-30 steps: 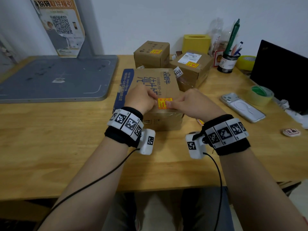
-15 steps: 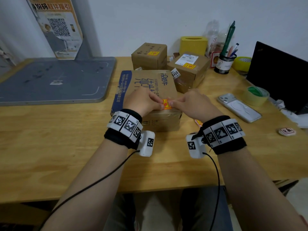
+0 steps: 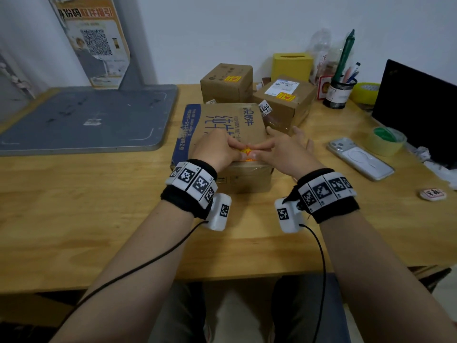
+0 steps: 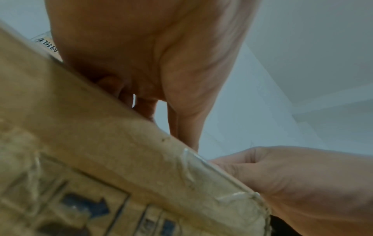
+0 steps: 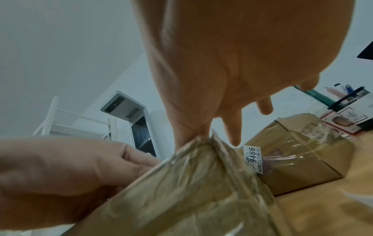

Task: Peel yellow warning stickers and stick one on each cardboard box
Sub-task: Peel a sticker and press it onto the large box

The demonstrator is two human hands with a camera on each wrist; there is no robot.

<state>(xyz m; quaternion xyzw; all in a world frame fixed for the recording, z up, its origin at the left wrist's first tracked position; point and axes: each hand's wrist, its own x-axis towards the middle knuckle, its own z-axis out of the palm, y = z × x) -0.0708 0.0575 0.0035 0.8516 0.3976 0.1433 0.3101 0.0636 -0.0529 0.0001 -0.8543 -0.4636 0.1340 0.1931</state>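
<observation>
Now the sticker [image 3: 246, 152] lay on the near top edge of the box [image 3: 230, 125], pressed flat under both thumbs; the left hand [image 3: 217, 151] was curled, the right hand [image 3: 284, 151] splayed, neither gripping anything.

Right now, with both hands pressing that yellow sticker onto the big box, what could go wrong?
1. The sticker sits near the box front edge, over glossy tape; it may grip poorly or crease there.
2. The left hand and right hand hide most of the sticker, so a wrinkle could go unnoticed.
3. A hard push might slide the box into the two boxes behind it.
</observation>
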